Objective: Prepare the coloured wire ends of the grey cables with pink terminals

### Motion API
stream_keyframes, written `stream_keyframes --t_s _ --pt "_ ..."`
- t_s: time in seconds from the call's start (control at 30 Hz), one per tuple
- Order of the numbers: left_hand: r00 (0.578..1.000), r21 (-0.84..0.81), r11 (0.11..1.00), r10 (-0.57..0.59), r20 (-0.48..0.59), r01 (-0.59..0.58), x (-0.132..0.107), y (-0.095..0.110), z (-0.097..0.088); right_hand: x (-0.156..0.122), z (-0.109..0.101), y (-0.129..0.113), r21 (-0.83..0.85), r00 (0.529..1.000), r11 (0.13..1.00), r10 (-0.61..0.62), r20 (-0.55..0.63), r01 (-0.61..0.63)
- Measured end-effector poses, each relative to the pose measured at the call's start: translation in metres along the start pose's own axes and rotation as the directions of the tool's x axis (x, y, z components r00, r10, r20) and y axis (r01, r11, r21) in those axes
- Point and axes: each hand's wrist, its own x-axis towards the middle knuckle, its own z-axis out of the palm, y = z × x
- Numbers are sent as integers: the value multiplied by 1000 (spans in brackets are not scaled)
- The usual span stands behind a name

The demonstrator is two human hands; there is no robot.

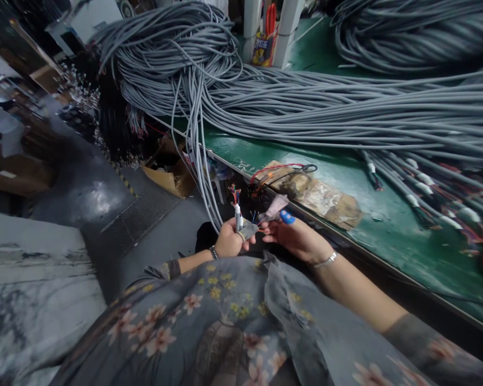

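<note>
Just in front of my body, my left hand [229, 239] is closed around the ends of several grey cables [209, 201]. Above that fist stands a stripped end with a white collar and a fan of thin coloured wires [235, 195]. My right hand [300, 239] is close beside it on the right, with its fingertips pinching thin reddish wires [261, 230] that come from the held cable end. A blue wrap [287, 216] and a pale pink wrap [277, 205] cover fingers of this hand. The exact grip of its fingertips is small and partly hidden.
A green table [390, 236] runs along the right, with a tape-covered cardboard piece [326, 201] at its edge. Long bundles of grey cable [306, 107] lie across it. Orange-handled tools [270, 21] stand in a holder behind. A cardboard box [173, 177] sits on the floor.
</note>
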Motion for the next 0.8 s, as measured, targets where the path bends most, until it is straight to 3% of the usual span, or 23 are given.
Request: stream_keyframes --t_s 0.27,0.43,0.57,0.8 --pt "986 102 984 -152 66 145 -1 6 5 -4 8 -1 -248 993 969 -42 -113 12" --pt "932 278 927 -308 189 250 1 10 4 -10 19 -3 -395 992 911 -125 1 116" --pt "935 248 941 -286 209 232 4 9 1 -13 12 -4 -425 978 883 -205 32 199" --pt "983 61 983 -176 45 173 7 2 4 -15 -4 11 -308 969 927 -241 -56 212"
